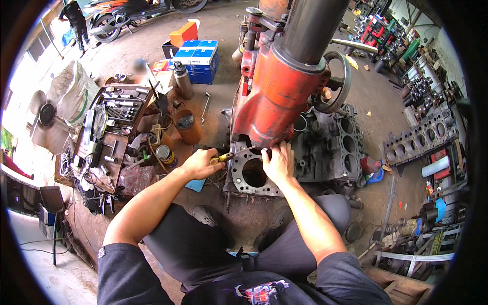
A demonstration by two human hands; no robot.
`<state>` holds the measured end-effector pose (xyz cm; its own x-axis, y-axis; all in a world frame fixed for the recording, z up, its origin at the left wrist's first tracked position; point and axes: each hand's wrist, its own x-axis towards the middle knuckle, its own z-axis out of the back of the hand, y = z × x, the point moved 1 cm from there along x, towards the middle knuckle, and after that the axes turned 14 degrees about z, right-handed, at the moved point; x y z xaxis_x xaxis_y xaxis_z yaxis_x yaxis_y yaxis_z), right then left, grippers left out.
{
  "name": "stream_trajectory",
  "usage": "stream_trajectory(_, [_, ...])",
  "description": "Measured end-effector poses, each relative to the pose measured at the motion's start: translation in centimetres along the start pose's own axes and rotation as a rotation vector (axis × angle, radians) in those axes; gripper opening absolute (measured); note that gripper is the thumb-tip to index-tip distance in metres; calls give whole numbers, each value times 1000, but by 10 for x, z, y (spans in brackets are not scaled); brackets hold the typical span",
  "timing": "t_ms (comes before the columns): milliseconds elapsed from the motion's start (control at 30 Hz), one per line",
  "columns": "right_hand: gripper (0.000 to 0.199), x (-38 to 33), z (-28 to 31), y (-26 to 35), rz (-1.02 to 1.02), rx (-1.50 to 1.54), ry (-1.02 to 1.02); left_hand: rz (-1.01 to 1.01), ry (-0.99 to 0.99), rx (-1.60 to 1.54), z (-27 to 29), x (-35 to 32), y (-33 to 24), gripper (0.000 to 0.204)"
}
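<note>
My left hand (199, 163) is closed around the yellow handle of a screwdriver (222, 158). Its metal shaft points right, toward the underside of a red boring machine (277, 86). Just below that machine my right hand (279, 161) has its fingers curled at the lower end; whatever they grip is hidden. Both hands are over an engine block (237, 173), whose round cylinder bore opens beneath them. The machine stands over the block, with a handwheel (345, 84) on its right side.
On the left, a tool tray (118, 147) holds sockets and wrenches. A rusty can (187, 127), a small tin (165, 154) and a blue box (203, 68) stand between it and the machine. Another engine block (422, 140) lies at right. A person (76, 23) stands far left near a motorcycle (122, 20).
</note>
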<state>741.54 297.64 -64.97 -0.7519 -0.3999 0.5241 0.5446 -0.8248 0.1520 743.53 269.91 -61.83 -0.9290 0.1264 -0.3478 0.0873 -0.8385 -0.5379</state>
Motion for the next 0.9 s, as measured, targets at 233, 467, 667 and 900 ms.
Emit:
stream_trajectory(233, [30,-4,3,-1,23,-6,-11,217,254,-317,-10,4,5,42])
stream_trajectory(467, [29,-3,-6,0,13,-2,1,239,287,-346,-5,7,5,43])
stream_trajectory(667, [27,-2,-12,0,48,-31,-16,215,283,-353,-5,11,7,42])
stream_trajectory(900, [27,-2,-14,-1,20,11,16,218,357,-461,-6,18,15,37])
